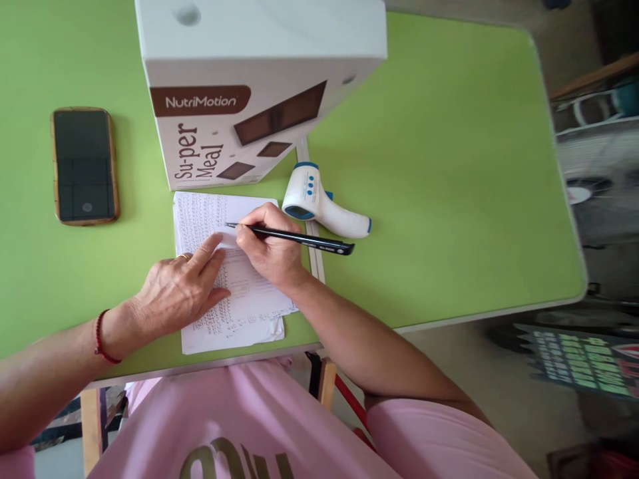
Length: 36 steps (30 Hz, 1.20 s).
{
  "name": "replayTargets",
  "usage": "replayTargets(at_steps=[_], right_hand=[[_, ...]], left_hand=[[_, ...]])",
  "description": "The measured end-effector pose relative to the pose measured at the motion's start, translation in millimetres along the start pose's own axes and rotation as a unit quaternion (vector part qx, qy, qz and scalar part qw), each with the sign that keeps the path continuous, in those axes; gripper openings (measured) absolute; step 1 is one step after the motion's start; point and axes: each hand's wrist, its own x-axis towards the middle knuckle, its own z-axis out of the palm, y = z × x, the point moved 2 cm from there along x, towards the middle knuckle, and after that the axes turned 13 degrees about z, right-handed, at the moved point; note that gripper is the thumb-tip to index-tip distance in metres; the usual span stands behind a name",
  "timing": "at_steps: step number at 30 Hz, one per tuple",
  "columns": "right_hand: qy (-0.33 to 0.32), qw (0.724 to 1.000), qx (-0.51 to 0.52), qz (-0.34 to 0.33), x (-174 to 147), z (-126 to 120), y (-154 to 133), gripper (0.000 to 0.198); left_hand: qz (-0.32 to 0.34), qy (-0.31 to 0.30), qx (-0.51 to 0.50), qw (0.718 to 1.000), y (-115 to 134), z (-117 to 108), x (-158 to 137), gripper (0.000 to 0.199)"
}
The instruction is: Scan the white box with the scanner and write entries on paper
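Sheets of white paper [254,303] covered with rows of small handwriting lie near the table's front edge. My right hand [274,249] is closed around a black pen [309,241], whose tip meets the upper part of the top sheet. The pen leans to the right, its end past my hand. Flat on the left of the paper rests my left hand [182,286], fingers stretched out and pointing toward the pen tip. It wears a ring and a red bracelet [100,339]. The lower sheets are partly hidden under the top one and my hands.
A tall white box [200,120] printed "NutriMotion" stands just beyond the paper. Beside my right hand lies a white and blue infrared thermometer [324,203]. A phone in a brown case [84,166] is at the left. The green folding table [449,186] has a centre seam.
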Motion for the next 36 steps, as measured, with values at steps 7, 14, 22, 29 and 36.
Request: replayTargets(at_steps=[7, 14, 22, 29, 36], right_hand=[[-0.01, 1.0, 0.014, -0.003, 0.5, 0.2, -0.5, 0.015], [-0.009, 1.0, 0.016, -0.006, 0.6, 0.2, -1.4, 0.015], [0.017, 0.999, 0.027, -0.018, 0.1, -4.3, -1.0, 0.012], [0.022, 0.989, -0.039, -0.142, 1.3, -15.9, -7.0, 0.018], [0.01, 0.951, -0.237, -0.197, -2.1, -27.9, -7.6, 0.024]], left_hand=[[0.003, 0.008, 0.009, 1.0, 0.5, -0.5, -0.5, 0.046], [-0.003, -0.024, 0.009, 1.0, -0.1, 1.8, -2.5, 0.043], [0.004, -0.016, 0.007, 1.0, -0.1, 2.3, -1.7, 0.041], [0.014, 0.011, 0.01, 1.0, 1.3, 1.1, -3.7, 0.041], [0.014, 0.14, -0.015, 0.99, -12.8, -1.7, 0.9, 0.019]])
